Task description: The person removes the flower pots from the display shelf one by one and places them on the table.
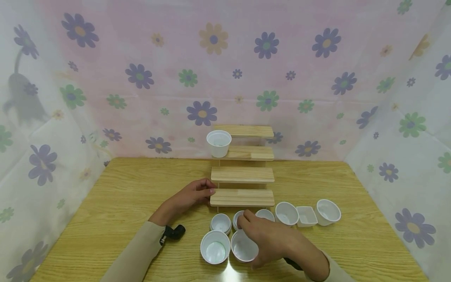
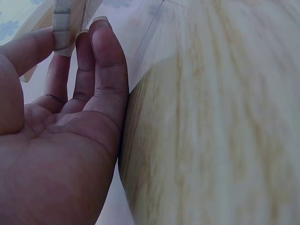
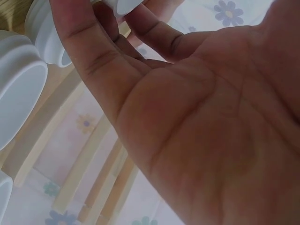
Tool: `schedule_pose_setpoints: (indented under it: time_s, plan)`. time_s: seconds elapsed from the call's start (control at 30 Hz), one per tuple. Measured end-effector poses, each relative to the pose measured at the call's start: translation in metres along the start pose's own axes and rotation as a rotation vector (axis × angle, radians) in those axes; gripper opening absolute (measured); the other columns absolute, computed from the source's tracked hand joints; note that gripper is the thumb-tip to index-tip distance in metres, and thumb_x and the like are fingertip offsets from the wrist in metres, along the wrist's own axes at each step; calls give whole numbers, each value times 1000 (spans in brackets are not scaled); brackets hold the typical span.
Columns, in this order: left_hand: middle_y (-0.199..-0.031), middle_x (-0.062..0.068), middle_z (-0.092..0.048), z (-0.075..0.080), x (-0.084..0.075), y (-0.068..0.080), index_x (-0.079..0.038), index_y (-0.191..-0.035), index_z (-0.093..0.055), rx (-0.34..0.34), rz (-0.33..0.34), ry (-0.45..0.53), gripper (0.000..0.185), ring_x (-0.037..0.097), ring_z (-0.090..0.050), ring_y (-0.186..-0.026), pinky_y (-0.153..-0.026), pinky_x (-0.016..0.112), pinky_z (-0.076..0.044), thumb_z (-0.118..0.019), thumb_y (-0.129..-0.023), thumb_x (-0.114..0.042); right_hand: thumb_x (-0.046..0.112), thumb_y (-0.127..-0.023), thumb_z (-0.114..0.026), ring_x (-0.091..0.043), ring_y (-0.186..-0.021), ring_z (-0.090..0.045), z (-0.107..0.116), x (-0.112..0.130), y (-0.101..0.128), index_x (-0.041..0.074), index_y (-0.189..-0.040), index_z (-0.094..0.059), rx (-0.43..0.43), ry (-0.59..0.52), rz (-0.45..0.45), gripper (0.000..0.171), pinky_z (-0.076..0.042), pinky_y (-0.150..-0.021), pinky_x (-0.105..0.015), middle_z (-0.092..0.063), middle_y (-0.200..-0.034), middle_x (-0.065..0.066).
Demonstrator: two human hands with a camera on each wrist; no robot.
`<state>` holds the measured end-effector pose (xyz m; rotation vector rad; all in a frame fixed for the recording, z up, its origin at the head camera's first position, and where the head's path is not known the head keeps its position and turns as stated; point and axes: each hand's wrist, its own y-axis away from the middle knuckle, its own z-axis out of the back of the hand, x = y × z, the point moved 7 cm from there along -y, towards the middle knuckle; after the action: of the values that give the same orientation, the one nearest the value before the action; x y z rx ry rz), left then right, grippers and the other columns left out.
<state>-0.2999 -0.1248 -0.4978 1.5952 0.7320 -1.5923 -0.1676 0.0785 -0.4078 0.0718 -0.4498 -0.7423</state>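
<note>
A four-tier wooden display stand (image 1: 242, 197) stands in the middle of the table. My left hand (image 1: 192, 194) grips the left end of its lowest board, thumb on top. In the left wrist view, fingers of the left hand (image 2: 70, 108) curl beside the board's end (image 2: 62, 28). My right hand (image 1: 271, 237) reaches down over a round white cup (image 1: 243, 246) in the front row, fingers bent at its rim. In the right wrist view, a white rim (image 3: 125, 4) shows between the fingers of the right hand (image 3: 178, 108).
One white cup (image 1: 219, 144) sits high on the stand's left side. Left of the right hand is another round cup (image 1: 207, 247), with smaller stacked cups (image 1: 220, 223) behind. To the right stand a round cup (image 1: 286, 214), a square cup (image 1: 307, 216) and an oval cup (image 1: 328, 212).
</note>
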Motion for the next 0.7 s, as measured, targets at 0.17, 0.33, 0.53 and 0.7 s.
schedule_pose_setpoints:
  time_s: [0.17, 0.33, 0.53, 0.7]
  plan:
    - [-122, 12, -64, -1, 1, 0, 0, -125, -62, 5, -4, 1, 29, 25, -65, -109, -92, 37, -58, -63, -109, -25, 30, -63, -104, -6, -96, -57, 2, -1, 3, 16, -125, -51, 5, -19, -6, 83, -55, -84, -25, -48, -115, 7]
    - [-119, 11, -65, -1, 0, -1, 1, -127, -61, 12, -14, 3, 31, 23, -65, -107, -91, 37, -58, -63, -109, -24, 34, -64, -103, -8, -96, -60, 8, -2, 6, 15, -139, -50, -22, -20, 9, 94, -56, -83, -26, -50, -121, 5]
    - [-123, 13, -66, -1, 0, 0, -1, -127, -62, 11, -3, -2, 30, 25, -66, -110, -93, 37, -58, -63, -109, -25, 47, -74, -98, -7, -95, -58, 20, -4, 8, 14, -149, -49, -62, -39, 19, 95, -55, -83, -27, -53, -127, 1]
    - [-124, 13, -66, 0, 1, 0, -1, -128, -62, 13, -5, 4, 30, 25, -66, -110, -92, 37, -58, -63, -110, -25, 46, -86, -90, -5, -88, -55, 32, -6, 6, 15, -151, -47, -142, -89, 51, 84, -54, -79, -25, -54, -126, 1]
